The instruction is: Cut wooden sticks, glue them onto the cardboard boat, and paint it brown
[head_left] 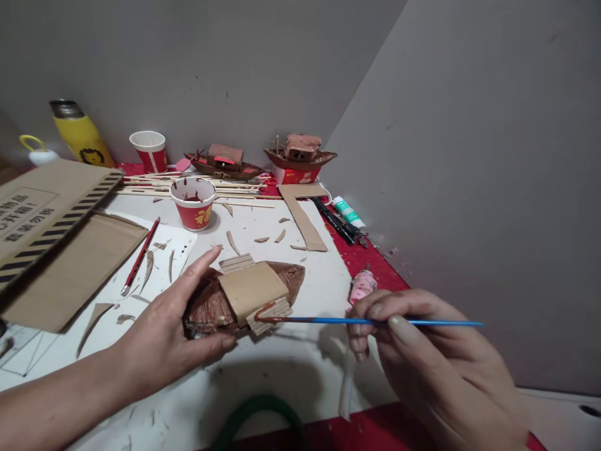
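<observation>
A small model boat (210,305) with a brown-painted hull lies in front of me. Its bare tan cardboard roof (253,287) has a corrugated strip sticking out on each side. My left hand (157,326) grips the boat's left end between thumb and fingers. Pinched in my right hand (441,357) is a thin blue paintbrush (323,320). The brush's brown-wet tip touches the near corrugated strip (278,309), where a streak of brown paint shows. Behind the boat stands a red and white paper cup (193,216) with dark brown paint inside.
Two finished-looking model boats (225,161) stand along the back wall, near another paper cup (149,152) and a yellow bottle (83,134). Cardboard pieces (75,269) lie left, with a red pencil (141,257) beside them. Markers (335,220) and a glue tube (348,212) lie right.
</observation>
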Available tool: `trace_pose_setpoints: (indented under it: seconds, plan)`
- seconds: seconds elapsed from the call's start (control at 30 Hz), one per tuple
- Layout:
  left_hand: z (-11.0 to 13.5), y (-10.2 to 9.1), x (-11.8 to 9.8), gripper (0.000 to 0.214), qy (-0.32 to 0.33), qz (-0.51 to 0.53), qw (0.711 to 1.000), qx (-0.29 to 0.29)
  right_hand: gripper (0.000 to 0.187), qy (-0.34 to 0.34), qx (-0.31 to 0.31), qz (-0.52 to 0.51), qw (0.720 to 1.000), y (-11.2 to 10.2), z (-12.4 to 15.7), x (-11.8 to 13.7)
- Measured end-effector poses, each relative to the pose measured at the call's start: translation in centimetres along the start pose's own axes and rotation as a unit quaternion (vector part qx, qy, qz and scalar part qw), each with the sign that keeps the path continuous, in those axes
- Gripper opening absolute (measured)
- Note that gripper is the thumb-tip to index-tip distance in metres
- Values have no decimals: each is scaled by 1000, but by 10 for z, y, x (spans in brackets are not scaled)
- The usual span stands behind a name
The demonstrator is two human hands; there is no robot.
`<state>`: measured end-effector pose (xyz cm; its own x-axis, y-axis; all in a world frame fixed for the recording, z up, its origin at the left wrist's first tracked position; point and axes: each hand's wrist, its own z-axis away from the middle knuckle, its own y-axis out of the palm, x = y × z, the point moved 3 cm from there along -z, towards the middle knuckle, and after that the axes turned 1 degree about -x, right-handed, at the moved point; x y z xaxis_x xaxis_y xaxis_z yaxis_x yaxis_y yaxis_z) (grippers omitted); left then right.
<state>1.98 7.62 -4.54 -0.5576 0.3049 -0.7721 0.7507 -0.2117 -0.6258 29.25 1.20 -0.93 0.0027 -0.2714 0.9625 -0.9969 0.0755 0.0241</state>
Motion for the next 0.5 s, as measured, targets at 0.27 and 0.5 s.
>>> trace_pose_setpoints:
  seconds: [0.27,0.5]
  plan:
    - [-3,-3,-4,70,137,-59,988,36,8,6,-54,34,998,-10,-5,-4]
    - [-4,-3,-3,67,157,-54,986,26,6,-1,-95,25,995,-8,-10,7]
